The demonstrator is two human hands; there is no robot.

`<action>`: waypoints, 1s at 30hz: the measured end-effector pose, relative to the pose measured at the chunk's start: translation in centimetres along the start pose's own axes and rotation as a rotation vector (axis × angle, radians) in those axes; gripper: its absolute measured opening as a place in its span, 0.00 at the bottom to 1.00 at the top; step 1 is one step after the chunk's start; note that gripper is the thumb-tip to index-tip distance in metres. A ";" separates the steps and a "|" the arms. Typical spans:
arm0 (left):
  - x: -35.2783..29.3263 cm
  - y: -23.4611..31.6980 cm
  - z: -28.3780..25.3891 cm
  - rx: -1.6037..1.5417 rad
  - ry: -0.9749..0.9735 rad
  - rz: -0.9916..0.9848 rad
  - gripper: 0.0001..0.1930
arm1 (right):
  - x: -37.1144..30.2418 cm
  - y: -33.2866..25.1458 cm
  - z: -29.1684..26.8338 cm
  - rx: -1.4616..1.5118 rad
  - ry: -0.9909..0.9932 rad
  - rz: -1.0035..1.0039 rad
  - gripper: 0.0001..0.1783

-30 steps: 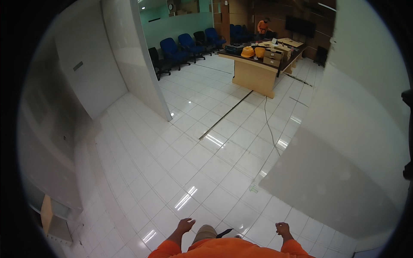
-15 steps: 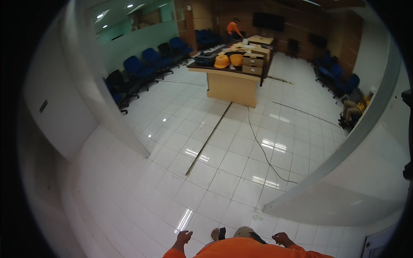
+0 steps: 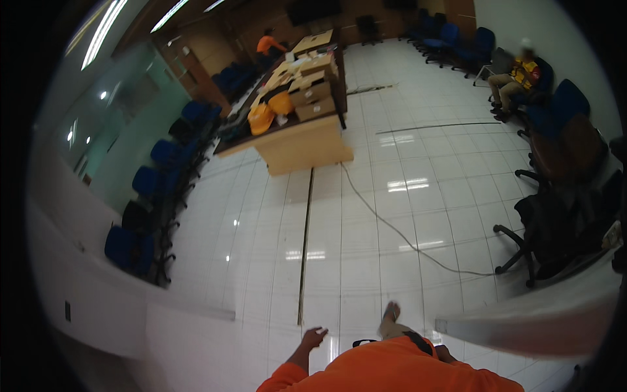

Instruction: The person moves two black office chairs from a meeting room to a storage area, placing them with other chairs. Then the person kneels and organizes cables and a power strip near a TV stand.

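Note:
My left hand [image 3: 315, 338] hangs over the white tiled floor [image 3: 353, 274], left of my orange shirt [image 3: 392, 366]. Its fingers are loosely bent and a little apart, with nothing visible in them. Beside the shirt's right side, my right hand [image 3: 444, 353] shows only in small part; its fingers are hidden. Ahead of my body one foot in a flip-flop [image 3: 390, 312] steps on the tiles. Neither hand touches any object that I can see.
Ahead stands a long table [image 3: 304, 144] with cardboard boxes [image 3: 311, 97] and yellow helmets [image 3: 261, 119]. A cable [image 3: 392, 225] trails over the floor. Office chairs [image 3: 134, 248] line both sides. One person [image 3: 269, 44] is beyond the table; another [image 3: 519, 75] sits right. A wall end [image 3: 522, 330] juts in.
I have moved forward through the opening, and the view has tilted. The table looks nearer and further left. More chairs show on the right. My right hand has dropped back beside my body.

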State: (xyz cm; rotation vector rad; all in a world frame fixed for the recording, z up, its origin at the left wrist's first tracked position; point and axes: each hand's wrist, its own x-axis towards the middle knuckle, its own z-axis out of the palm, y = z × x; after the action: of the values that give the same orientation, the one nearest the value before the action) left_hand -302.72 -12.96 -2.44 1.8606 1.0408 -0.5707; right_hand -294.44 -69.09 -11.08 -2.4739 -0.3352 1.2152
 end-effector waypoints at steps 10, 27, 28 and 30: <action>15.9 20.2 -6.5 0.018 -0.109 -0.012 0.38 | 21.2 -5.8 -25.4 0.536 0.428 0.304 0.24; 55.6 72.2 -15.7 0.549 -0.204 0.513 0.37 | 37.4 -17.8 -54.8 0.885 0.440 0.556 0.22; 57.4 75.6 -15.4 0.554 -0.201 0.551 0.37 | 39.2 -17.8 -55.9 0.443 0.306 0.477 0.20; 60.7 81.5 -14.0 0.523 -0.214 0.558 0.37 | 44.4 -16.7 -58.7 -0.406 -0.007 0.227 0.17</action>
State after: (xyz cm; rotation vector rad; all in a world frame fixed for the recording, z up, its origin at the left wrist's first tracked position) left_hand -201.86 5.62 -0.33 2.3514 0.2041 -0.7224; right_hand -221.81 -50.44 -2.58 -2.9210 -0.3384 1.3565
